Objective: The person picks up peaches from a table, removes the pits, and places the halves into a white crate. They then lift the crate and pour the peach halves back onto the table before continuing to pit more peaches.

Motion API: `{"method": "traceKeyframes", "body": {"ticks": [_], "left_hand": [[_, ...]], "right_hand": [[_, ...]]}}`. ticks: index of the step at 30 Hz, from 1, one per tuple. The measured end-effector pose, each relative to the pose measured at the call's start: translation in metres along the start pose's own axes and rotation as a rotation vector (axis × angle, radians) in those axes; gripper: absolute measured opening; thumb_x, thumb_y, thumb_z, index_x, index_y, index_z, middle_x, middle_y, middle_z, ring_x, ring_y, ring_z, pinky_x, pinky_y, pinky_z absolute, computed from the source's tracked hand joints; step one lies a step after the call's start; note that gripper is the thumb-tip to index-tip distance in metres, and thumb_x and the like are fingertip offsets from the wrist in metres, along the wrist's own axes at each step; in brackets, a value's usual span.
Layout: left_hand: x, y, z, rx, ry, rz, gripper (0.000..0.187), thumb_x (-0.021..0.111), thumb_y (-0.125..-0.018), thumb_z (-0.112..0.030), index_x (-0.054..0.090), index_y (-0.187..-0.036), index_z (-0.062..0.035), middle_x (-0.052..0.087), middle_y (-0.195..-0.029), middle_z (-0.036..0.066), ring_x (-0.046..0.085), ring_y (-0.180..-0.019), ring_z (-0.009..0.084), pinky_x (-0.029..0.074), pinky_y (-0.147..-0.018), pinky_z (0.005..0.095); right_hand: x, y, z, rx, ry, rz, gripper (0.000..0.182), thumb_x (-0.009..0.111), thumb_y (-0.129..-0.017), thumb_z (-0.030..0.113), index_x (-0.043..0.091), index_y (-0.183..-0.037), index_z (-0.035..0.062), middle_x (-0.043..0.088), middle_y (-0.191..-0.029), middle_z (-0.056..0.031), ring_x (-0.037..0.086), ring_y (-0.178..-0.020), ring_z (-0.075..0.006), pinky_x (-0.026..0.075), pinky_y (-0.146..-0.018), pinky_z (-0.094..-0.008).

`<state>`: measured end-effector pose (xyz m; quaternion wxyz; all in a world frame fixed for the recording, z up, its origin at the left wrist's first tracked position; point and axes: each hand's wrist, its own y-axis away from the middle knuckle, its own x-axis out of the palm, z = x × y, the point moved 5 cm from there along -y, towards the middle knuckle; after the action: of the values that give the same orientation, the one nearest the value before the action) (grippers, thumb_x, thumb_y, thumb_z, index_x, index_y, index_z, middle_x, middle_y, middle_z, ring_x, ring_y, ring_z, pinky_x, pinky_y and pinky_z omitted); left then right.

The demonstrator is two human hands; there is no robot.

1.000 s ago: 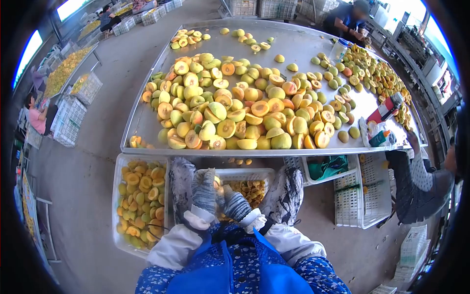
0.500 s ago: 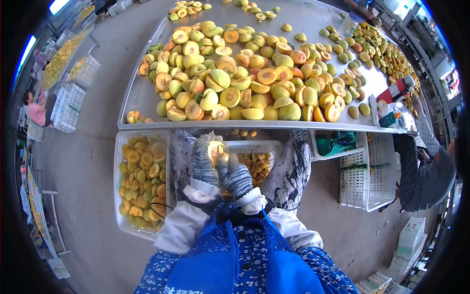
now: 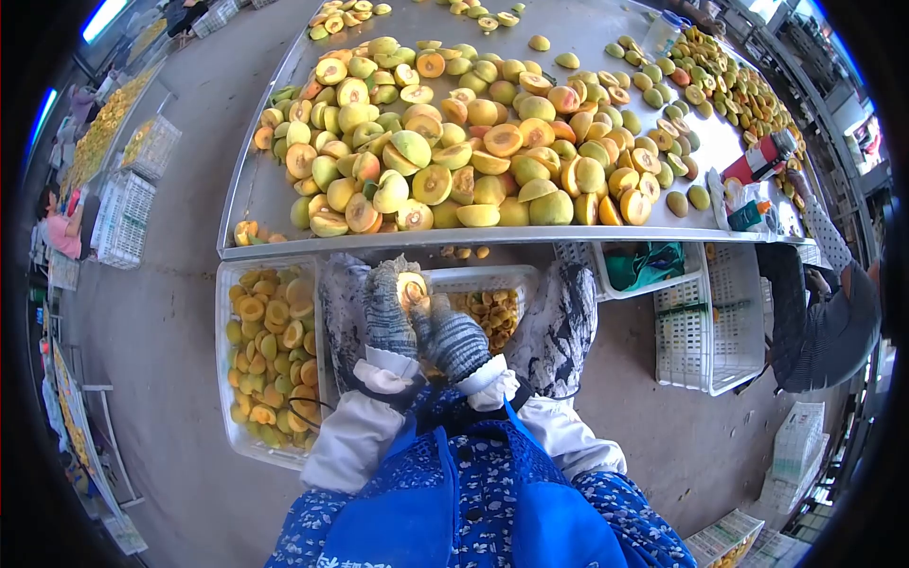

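My left hand point(image 3: 386, 308), in a grey knitted glove, is closed around a halved peach point(image 3: 412, 291) with its orange cut face up. Pressed close against it, my right hand point(image 3: 456, 343) in a striped grey glove has its fingers curled in; whatever they may hold is hidden. Both hands are over my lap, just short of the metal table point(image 3: 511, 236). Behind my right hand, between my knees, stands a white basket point(image 3: 483, 275) with small brownish-orange pieces point(image 3: 494, 312) inside.
Halved peaches point(image 3: 431, 184) are heaped on the table. A white crate point(image 3: 223, 360) of peach halves stands at my left. To the right are a red flask point(image 3: 757, 159), a green cloth point(image 3: 644, 267) in a tray, stacked crates point(image 3: 684, 346) and a seated person point(image 3: 824, 327).
The whole view has shifted slightly to the left and up. My right hand has turned a little against the peach half, which stays in my left hand.
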<state>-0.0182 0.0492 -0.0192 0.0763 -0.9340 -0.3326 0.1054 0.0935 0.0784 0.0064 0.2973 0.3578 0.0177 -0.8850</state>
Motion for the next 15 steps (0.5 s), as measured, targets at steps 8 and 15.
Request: {"method": "traceKeyframes", "body": {"ticks": [8, 15], "left_hand": [[0.007, 0.005, -0.029, -0.412, 0.557, -0.229, 0.025, 0.048, -0.091, -0.023, 0.052, -0.103, -0.0016, 0.057, -0.097, 0.009, 0.055, -0.088, 0.0171, 0.045, -0.080, 0.0283], [-0.004, 0.009, 0.010, -0.326, 0.493, -0.192, 0.022, 0.048, -0.091, -0.021, 0.053, -0.102, -0.0020, 0.056, -0.098, 0.009, 0.054, -0.088, 0.0169, 0.045, -0.079, 0.0281]], "right_hand": [[0.010, -0.005, -0.010, -0.011, -0.217, -0.031, 0.027, 0.047, -0.087, 0.029, 0.048, -0.094, 0.0022, 0.056, -0.067, -0.0270, 0.054, -0.068, -0.0466, 0.042, -0.055, -0.0524], [0.008, -0.002, -0.007, -0.029, -0.148, 0.122, 0.041, 0.044, -0.087, 0.039, 0.052, -0.101, 0.0015, 0.058, -0.075, -0.0274, 0.057, -0.075, -0.0427, 0.045, -0.065, -0.0501]]}}
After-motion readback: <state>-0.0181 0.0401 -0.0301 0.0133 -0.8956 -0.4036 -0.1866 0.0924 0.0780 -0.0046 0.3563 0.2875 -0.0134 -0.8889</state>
